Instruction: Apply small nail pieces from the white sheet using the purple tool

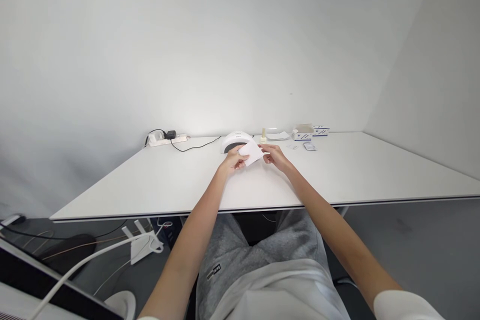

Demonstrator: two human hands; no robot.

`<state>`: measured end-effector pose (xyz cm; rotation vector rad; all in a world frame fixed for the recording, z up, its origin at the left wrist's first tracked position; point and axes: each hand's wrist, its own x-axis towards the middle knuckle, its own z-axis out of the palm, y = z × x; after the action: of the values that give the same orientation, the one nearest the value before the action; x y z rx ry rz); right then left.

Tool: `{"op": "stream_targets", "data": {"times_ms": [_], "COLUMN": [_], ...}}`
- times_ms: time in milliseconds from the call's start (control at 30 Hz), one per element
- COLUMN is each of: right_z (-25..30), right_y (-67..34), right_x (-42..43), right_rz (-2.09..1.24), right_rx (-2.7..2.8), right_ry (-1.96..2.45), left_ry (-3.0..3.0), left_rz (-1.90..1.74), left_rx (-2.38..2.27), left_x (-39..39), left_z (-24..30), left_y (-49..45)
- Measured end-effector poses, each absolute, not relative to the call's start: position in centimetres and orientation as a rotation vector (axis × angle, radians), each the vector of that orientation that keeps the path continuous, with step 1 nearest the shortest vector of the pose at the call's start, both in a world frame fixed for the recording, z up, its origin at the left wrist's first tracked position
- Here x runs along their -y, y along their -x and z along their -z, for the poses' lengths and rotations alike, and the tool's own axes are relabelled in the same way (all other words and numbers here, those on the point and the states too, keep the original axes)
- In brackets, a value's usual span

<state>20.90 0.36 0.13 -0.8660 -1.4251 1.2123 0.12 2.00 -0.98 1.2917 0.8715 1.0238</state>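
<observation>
My left hand (235, 159) grips a flat, square white piece (250, 153), paper or a thin pad, held tilted above the table. At its right edge is my right hand (274, 155), fingers pinched together. A small pale bit shows by those fingertips; whether it belongs to the white piece I cannot tell. Just behind my left hand stands a white dome-shaped nail lamp (237, 138) with a dark opening, partly covered by the hand and the white piece. A small bottle (263, 136) with a tan cap is upright behind my right hand.
Along the wall on the white table (157, 185) are a power strip (167, 139) with a black plug and cable, a clear tray (277, 135) with white sheets, an open box (302, 133), another box (321, 131) and a small packet (309, 146). A white router (144, 245) lies below left.
</observation>
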Motion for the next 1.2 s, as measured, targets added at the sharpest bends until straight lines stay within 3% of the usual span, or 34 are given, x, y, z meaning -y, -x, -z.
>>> {"op": "stream_targets", "data": {"times_ms": [1200], "right_z": [-0.3], "right_y": [-21.5], "right_x": [0.0], "right_rz": [-1.257], "right_rx": [1.639], "right_ry": [0.667], "left_ry": [-1.169], "left_rz": [-1.028], "left_rx": [-0.691], "left_x": [-2.0], "left_z": [0.7], "left_y": [0.6]}}
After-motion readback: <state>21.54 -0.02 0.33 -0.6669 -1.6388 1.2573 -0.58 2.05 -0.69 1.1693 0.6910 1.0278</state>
